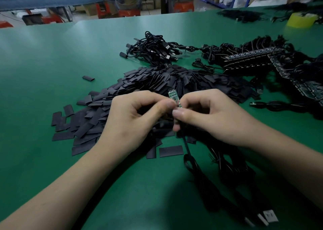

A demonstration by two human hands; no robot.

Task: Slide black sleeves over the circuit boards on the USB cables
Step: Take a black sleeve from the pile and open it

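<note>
Pinching a small green circuit board (173,97) between them, both hands meet just above the near side of a pile of black sleeves (157,83) on the green worktop (52,63); the left hand (136,119) has its fingers (153,98) curled, with thumb and forefinger closed on the board's left edge; the right hand (211,118) grasps the black cable (185,144) between thumb and forefinger, right where it joins the board's lower end; the board's upper half stands bare above the fingertips, leaning slightly left; whether the left hand also holds a sleeve cannot be told, since the space under its palm is dark; the cable drops from the right hand, loops on the worktop and runs towards the blurred USB plugs (269,215) at the lower right; one flat sleeve (171,151) lies apart from the pile, just beside the cable, and another single sleeve (88,78) lies well apart to the left; beyond the pile sits a bundle of USB cables (157,49); to its right lie long panels of circuit boards (253,58) among more cables; a yellow tape roll (301,20) stands at the far right edge.
</note>
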